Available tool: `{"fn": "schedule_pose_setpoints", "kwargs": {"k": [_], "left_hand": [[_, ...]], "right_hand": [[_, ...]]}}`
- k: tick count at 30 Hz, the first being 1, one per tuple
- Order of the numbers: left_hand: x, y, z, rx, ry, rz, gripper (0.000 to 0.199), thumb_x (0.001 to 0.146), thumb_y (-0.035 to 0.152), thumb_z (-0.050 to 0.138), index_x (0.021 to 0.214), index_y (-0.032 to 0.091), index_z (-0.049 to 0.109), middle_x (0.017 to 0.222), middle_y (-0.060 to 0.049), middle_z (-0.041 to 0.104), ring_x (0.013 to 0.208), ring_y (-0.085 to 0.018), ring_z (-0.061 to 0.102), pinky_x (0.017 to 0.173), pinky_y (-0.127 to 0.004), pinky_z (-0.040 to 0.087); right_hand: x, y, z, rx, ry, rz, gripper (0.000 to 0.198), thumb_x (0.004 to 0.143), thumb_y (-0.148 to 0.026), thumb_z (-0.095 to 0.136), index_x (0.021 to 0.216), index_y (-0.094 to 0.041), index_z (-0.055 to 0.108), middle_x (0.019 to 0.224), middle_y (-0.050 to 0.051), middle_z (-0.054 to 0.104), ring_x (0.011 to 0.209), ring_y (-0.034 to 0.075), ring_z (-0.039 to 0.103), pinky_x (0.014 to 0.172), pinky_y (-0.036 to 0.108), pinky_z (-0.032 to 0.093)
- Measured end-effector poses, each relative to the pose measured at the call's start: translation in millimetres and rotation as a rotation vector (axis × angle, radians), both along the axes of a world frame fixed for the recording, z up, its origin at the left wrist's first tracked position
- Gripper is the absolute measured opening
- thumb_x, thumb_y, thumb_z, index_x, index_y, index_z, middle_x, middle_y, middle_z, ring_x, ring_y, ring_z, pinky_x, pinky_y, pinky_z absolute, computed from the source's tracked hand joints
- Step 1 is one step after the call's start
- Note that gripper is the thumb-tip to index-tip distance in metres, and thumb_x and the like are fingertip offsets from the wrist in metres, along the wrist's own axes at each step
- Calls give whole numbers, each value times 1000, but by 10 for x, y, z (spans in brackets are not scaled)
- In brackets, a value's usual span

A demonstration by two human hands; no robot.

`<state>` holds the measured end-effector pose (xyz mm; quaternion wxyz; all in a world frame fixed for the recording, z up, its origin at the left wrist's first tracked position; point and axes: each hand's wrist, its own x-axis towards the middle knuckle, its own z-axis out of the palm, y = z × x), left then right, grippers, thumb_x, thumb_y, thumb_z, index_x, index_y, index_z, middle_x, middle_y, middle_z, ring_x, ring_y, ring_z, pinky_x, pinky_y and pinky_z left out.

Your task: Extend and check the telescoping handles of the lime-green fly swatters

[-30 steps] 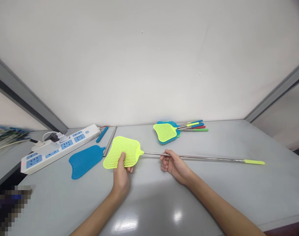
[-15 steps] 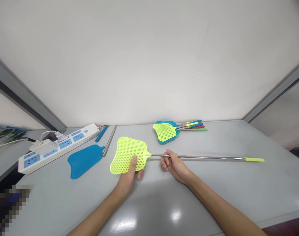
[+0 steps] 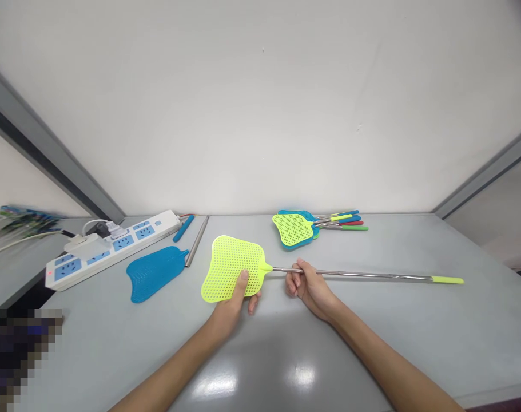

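A yellow-green fly swatter [image 3: 230, 266] with a long extended metal rod lies across both hands, its head to the left and its grip to the right. My left hand [image 3: 237, 300] is closed on the lower edge of the perforated head, thumb on top and fingers beneath. With thumb and fingers, my right hand [image 3: 307, 284] grips the rod a little right of the head. Left of them, a blue swatter head [image 3: 155, 273] rests on the table beside a bare metal rod [image 3: 197, 240] and a blue grip [image 3: 183, 229].
A white power strip [image 3: 114, 252] with plugs and cables runs along the left. Near the wall lies a pile of swatters [image 3: 292, 229] with blue, yellow, red and green grips. Blurred packaged items [image 3: 24, 220] are at the far left of the grey table [image 3: 414, 326].
The whole scene has shifted slightly right in view. Both hands keep the same hold on the yellow-green fly swatter.
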<state>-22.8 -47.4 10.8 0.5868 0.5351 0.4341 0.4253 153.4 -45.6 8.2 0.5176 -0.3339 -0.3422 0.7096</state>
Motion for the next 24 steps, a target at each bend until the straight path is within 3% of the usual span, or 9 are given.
{"fn": "schedule_pose_setpoints", "kwargs": {"k": [16, 24], "left_hand": [[2, -25, 69, 79, 159, -7, 45, 84, 43, 26, 59, 17, 53, 43, 1, 45, 51, -14, 48, 62, -24, 38], [29, -1, 83, 108, 157, 91, 45, 84, 43, 28, 53, 18, 50, 42, 2, 44, 51, -13, 48, 66, -25, 38]], "right_hand": [[1, 6, -24, 19, 13, 20, 43, 83, -38, 32, 48, -17, 44, 44, 0, 45, 44, 11, 39, 48, 26, 26], [16, 30, -11, -46, -14, 36, 41, 82, -41, 34, 54, -15, 49, 49, 0, 46, 44, 10, 38, 49, 26, 28]]}}
